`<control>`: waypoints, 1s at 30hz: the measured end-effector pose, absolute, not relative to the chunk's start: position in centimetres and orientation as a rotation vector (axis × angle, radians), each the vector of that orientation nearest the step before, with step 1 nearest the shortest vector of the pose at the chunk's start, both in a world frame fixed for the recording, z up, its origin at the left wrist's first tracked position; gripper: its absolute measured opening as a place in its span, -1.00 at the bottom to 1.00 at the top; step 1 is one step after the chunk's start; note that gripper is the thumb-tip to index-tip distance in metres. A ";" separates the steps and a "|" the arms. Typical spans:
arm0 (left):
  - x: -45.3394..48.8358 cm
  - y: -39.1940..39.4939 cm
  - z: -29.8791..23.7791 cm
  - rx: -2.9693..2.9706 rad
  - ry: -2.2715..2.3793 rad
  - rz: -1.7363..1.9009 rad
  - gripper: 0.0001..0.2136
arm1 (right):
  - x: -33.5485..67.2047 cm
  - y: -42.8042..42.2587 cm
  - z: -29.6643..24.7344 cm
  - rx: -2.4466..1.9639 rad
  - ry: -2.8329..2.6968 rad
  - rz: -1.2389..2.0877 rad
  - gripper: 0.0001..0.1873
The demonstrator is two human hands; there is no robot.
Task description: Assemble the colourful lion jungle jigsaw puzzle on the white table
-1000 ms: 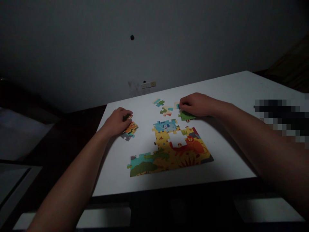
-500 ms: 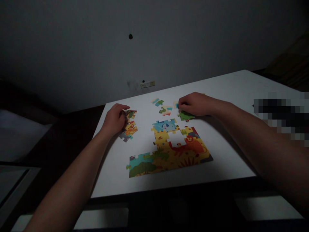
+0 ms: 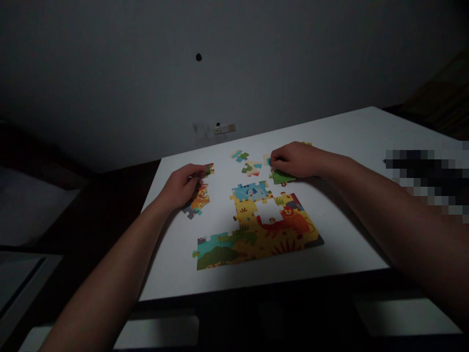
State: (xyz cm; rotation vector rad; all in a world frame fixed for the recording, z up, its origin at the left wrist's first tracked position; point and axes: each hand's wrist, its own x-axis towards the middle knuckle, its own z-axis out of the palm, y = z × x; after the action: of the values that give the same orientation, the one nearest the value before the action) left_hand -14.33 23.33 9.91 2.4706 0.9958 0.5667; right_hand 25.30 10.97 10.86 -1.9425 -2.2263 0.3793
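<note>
My left hand (image 3: pixel 181 186) is closed at the left of the table, its fingertips on a small green and red puzzle piece (image 3: pixel 210 169). Under and beside that hand lie an orange giraffe piece (image 3: pixel 200 199) and a grey piece (image 3: pixel 190 211). My right hand (image 3: pixel 295 159) is curled shut on the table at the far side. Its fingertips meet a cream and blue piece (image 3: pixel 267 160), and a green piece (image 3: pixel 281 177) shows below it; what the fingers hold is hidden. Between my arms lies a partly joined jigsaw puzzle (image 3: pixel 256 227) with a lion and a gap.
Two loose pieces, a blue-green one (image 3: pixel 239 156) and a cream-green one (image 3: pixel 251 168), lie between my hands. A yellowish piece (image 3: pixel 307 144) peeks out behind my right wrist. The white table (image 3: pixel 351 132) meets a wall with a socket strip (image 3: pixel 224 129).
My left hand has moved right, and the green and red piece has shifted right and slightly away with it. My right hand stays almost still.
</note>
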 end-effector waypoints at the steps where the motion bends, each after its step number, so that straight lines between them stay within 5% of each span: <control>1: -14.3 23.3 9.8 2.438 0.969 0.562 -0.56 | 25.3 11.0 10.9 -1.940 -2.225 0.380 -0.68; 13: -14.2 22.9 10.7 2.593 0.984 0.512 -0.63 | 25.3 10.6 11.7 -1.947 -2.207 0.465 -0.72; 21: -13.7 22.8 9.6 2.640 0.780 0.413 -0.56 | 27.8 10.7 12.5 -2.222 -1.574 -0.016 -0.59; 30: -12.5 21.4 9.4 2.755 0.656 0.310 -0.46 | 29.2 11.4 10.3 -2.406 -1.659 0.046 -0.54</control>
State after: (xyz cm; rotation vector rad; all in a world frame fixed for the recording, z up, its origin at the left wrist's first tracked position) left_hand -12.50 21.43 9.38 2.7546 0.6560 0.3098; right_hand 29.22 11.39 10.26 -2.4064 -1.6592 0.0459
